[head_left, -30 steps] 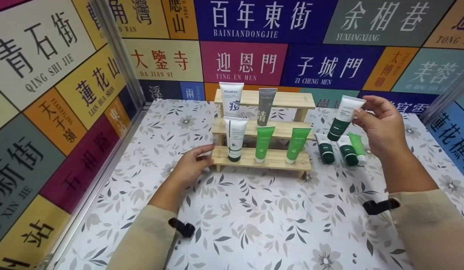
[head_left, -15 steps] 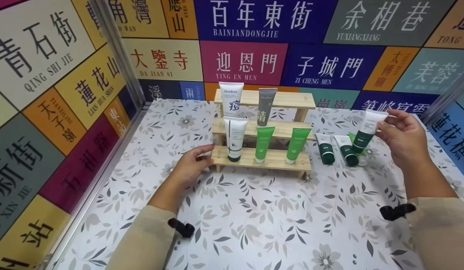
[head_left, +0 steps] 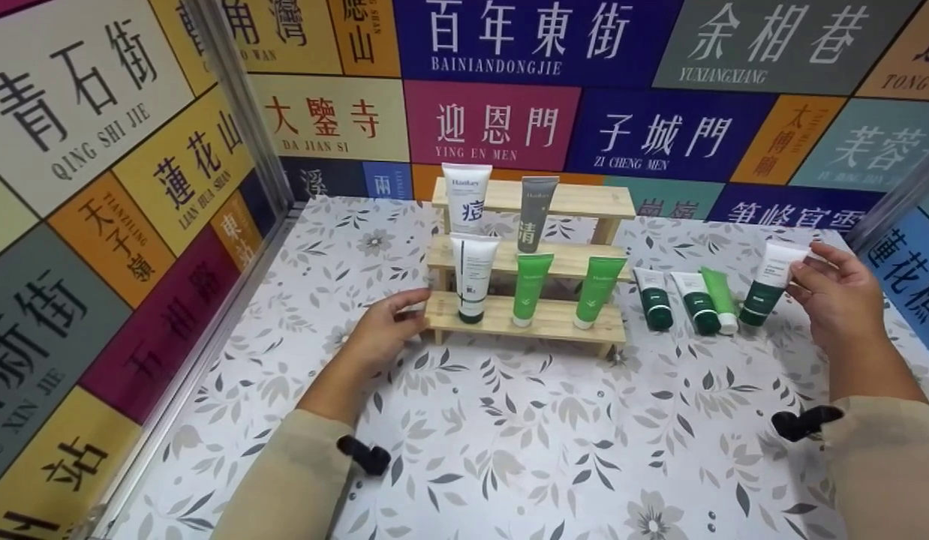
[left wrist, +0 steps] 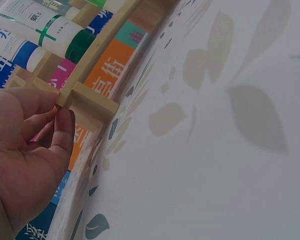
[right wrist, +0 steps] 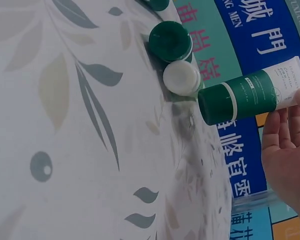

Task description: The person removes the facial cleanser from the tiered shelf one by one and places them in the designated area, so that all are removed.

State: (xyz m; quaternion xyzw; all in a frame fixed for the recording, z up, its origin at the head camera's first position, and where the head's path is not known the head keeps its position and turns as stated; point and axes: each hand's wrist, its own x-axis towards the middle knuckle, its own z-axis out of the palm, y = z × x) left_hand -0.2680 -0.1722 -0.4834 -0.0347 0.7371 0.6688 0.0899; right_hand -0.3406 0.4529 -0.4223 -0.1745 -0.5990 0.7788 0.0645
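Observation:
My right hand point(head_left: 843, 300) pinches the flat sealed end of a white and dark green squeeze tube point(head_left: 768, 286), its green cap pointing down. In the right wrist view the tube point(right wrist: 252, 92) slants beside a white cap and a dark green cap. Thumb and fingers of my left hand point(head_left: 386, 330) pinch the left end of the lowest shelf of a three-tier wooden display stand point(head_left: 539, 328). On that shelf stand a white tube point(head_left: 476, 274) and two green tubes point(head_left: 534, 289). Higher up are a white tube point(head_left: 466, 196) with blue lettering and a grey tube point(head_left: 538, 214).
Right of the stand, two white and dark green tubes point(head_left: 654, 300) and a light green tube point(head_left: 720, 296) lie in a row on the floral tablecloth point(head_left: 509, 435). Panels with large Chinese lettering point(head_left: 494, 124) wall in the back and sides.
My right hand has carried the white and dark green tube rightward and down, from above the lying tubes to just right of the light green one. The left hand has stayed at the stand.

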